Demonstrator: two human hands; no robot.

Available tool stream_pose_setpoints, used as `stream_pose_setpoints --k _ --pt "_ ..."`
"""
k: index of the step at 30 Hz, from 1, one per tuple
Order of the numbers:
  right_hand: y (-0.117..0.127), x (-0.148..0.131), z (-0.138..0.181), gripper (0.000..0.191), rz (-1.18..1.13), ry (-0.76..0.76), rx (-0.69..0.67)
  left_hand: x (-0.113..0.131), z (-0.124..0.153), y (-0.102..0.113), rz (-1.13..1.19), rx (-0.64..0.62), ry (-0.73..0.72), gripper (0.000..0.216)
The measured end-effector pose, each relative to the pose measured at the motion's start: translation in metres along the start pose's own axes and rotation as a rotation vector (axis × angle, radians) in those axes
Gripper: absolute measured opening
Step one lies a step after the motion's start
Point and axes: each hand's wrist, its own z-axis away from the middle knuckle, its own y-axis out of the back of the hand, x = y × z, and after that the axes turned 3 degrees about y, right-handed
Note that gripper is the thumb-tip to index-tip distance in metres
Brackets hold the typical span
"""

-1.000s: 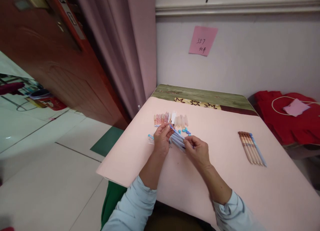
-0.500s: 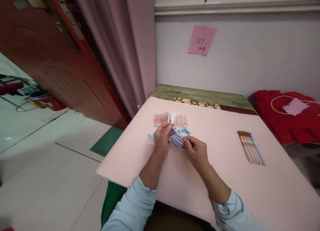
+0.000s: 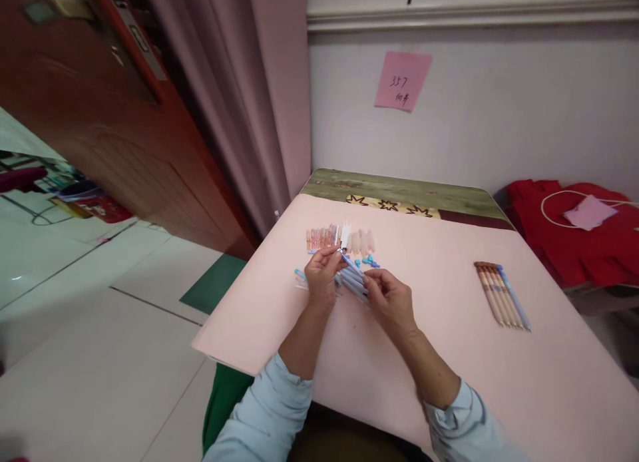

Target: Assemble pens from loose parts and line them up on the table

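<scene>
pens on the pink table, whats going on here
A person's left hand and right hand hold a slim blue pen piece between them, above a pale pink table. Light-blue barrels lie just below, with small blue pieces beyond them. Farther back lie pinkish tubes and white pieces. Off to the right is a row of pens, most brown-topped and one blue.
</scene>
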Motion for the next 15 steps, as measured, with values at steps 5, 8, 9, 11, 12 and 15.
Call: stream_pose_setpoints --k 5,8,9,11,12,15 --pt "-0.002 0.005 0.000 0.034 -0.027 -0.005 0.006 0.001 0.000 0.000 -0.008 0.021 0.005 0.029" --pt "-0.001 0.005 0.000 0.032 -0.005 0.006 -0.009 0.001 0.000 0.000 -0.012 0.015 0.005 0.029" --pt "-0.001 0.004 0.000 0.030 0.010 0.008 -0.013 0.001 0.000 0.000 -0.019 0.009 0.003 0.029" --pt "0.001 0.001 0.000 0.026 0.064 0.012 -0.010 0.001 0.000 0.000 -0.043 -0.010 -0.004 0.029" --pt "0.002 -0.001 0.000 0.024 0.101 0.019 0.001 0.001 0.000 0.000 -0.057 -0.022 -0.006 0.029" --pt "0.004 -0.005 -0.002 0.020 0.215 0.071 0.051 0.001 0.000 0.000 -0.076 -0.041 -0.011 0.029"
